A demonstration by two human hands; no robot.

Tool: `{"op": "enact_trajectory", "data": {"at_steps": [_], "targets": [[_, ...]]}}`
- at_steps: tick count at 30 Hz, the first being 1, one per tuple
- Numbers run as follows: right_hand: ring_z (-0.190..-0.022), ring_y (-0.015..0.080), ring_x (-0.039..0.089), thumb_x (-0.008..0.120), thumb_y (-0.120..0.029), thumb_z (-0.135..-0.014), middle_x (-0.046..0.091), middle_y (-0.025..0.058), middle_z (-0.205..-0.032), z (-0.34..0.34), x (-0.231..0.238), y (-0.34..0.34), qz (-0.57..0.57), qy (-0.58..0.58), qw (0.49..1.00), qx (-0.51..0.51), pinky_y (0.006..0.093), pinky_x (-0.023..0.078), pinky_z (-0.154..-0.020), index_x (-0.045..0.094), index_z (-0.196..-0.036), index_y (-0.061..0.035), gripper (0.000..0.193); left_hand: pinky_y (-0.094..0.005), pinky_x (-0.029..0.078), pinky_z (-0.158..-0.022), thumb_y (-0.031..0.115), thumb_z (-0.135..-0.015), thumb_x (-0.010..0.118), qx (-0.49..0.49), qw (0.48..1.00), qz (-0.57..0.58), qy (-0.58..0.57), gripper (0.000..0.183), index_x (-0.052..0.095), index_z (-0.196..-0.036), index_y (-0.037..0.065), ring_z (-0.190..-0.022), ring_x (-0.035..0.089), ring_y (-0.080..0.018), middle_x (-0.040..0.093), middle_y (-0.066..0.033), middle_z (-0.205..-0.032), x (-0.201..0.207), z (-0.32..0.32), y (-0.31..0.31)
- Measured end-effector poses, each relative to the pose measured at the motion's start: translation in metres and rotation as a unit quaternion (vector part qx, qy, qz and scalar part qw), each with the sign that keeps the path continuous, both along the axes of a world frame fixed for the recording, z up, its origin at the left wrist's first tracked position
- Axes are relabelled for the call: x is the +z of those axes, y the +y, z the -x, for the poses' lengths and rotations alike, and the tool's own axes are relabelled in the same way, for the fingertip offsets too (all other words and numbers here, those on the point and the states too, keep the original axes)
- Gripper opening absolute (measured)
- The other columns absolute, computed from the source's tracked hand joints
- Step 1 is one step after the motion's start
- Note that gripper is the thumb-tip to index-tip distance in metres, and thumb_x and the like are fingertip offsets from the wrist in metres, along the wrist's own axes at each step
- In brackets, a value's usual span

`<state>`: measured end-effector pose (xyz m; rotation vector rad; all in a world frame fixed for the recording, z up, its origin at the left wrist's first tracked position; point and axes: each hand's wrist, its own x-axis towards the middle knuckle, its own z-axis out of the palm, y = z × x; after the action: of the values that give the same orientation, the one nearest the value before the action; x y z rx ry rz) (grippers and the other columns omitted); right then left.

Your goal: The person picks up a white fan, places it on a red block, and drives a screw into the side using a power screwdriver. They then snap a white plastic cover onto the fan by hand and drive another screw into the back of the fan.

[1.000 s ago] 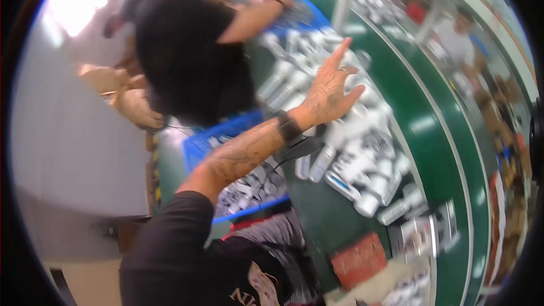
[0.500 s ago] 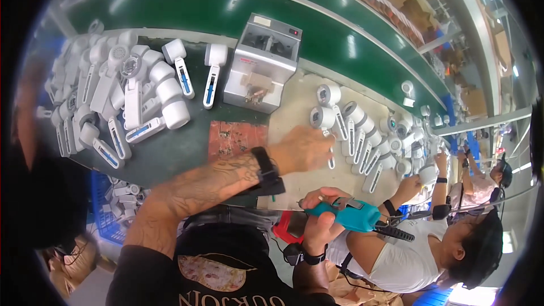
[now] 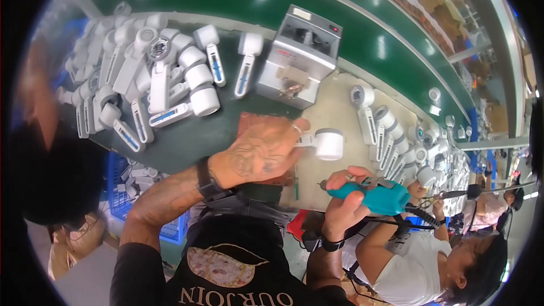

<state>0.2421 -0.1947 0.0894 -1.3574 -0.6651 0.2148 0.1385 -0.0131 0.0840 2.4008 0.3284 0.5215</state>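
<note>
My left hand [image 3: 262, 154] is closed around the handle of a white handheld fan [image 3: 329, 144], above the red mat and tan work surface. The fan's round head sticks out to the right of my fingers; most of its handle is hidden by the hand. In my right hand [image 3: 346, 206] is a teal electric screwdriver [image 3: 378, 198], its tip pointing left toward the space below the fan head. A black coiled cord [image 3: 420, 213] runs from its back end.
A silver screw feeder [image 3: 299, 59] stands behind my hands. Many white fans [image 3: 161, 73] are heaped at left, and more fans [image 3: 391, 136] line the right. A blue crate [image 3: 120, 192] with white parts sits below the table's left edge. A co-worker [image 3: 416, 255] works close on my right.
My left hand has drawn back from the right-hand row of fans to the red mat, bringing one fan along. The screwdriver stays in my right hand. The view has shifted.
</note>
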Motion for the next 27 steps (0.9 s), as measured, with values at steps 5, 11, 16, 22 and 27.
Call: {"op": "enact_trajectory", "data": {"at_steps": [5, 11, 16, 22, 27], "targets": [[-0.060, 0.0197, 0.051, 0.056, -0.067, -0.093, 0.053, 0.0079, -0.071, -0.006, 0.029, 0.050, -0.079, -0.003, 0.993, 0.083, 0.0325, 0.042, -0.055, 0.052, -0.116, 0.0025, 0.073, -0.0486, 0.050, -0.088, 0.016, -0.085, 0.066, -0.011, 0.994, 0.013, -0.109, 0.041, 0.060, -0.126, 0.010, -0.098, 0.064, -0.0348, 0.065, -0.0134, -0.104, -0.028, 0.029, 0.022], [-0.065, 0.0171, 0.056, 0.053, -0.050, -0.103, 0.056, 0.0068, -0.071, -0.023, 0.059, 0.142, -0.086, -0.079, 0.989, 0.095, 0.0300, 0.046, -0.060, 0.055, -0.111, 0.0025, 0.053, -0.0429, 0.049, -0.089, 0.021, -0.090, 0.066, -0.019, 0.999, -0.031, -0.019, 0.034, 0.064, -0.121, 0.008, -0.101, 0.058, -0.0310, 0.060, -0.0095, -0.103, -0.030, 0.022, 0.030], [-0.065, 0.0156, 0.059, 0.050, -0.033, -0.106, 0.059, 0.0067, -0.071, -0.029, 0.043, 0.185, -0.047, -0.104, 0.988, 0.108, 0.0287, 0.048, -0.061, 0.056, -0.107, 0.0025, 0.036, -0.0394, 0.048, -0.088, 0.027, -0.089, 0.067, -0.047, 0.994, -0.083, -0.060, 0.040, 0.064, -0.125, 0.010, -0.101, 0.055, -0.0253, 0.057, -0.0062, -0.108, -0.034, 0.026, 0.032], [-0.064, 0.0152, 0.058, 0.054, -0.025, -0.104, 0.059, 0.0057, -0.070, -0.031, 0.015, 0.193, -0.066, -0.139, 0.980, 0.124, 0.0283, 0.047, -0.060, 0.057, -0.101, -0.0004, 0.025, -0.0383, 0.045, -0.090, 0.028, -0.088, 0.068, -0.044, 0.993, -0.089, -0.068, 0.043, 0.065, -0.125, 0.008, -0.100, 0.054, -0.0246, 0.057, -0.0059, -0.109, -0.038, 0.026, 0.028], [-0.063, 0.0155, 0.057, 0.056, -0.028, -0.104, 0.058, 0.0057, -0.070, -0.015, 0.029, 0.174, -0.020, -0.044, 0.992, 0.114, 0.0291, 0.047, -0.058, 0.058, -0.100, 0.0002, 0.028, -0.0384, 0.045, -0.088, 0.036, -0.088, 0.072, -0.026, 0.994, -0.075, -0.075, 0.045, 0.065, -0.123, 0.009, -0.098, 0.054, -0.0252, 0.059, -0.0063, -0.109, -0.048, 0.027, 0.032]]}}
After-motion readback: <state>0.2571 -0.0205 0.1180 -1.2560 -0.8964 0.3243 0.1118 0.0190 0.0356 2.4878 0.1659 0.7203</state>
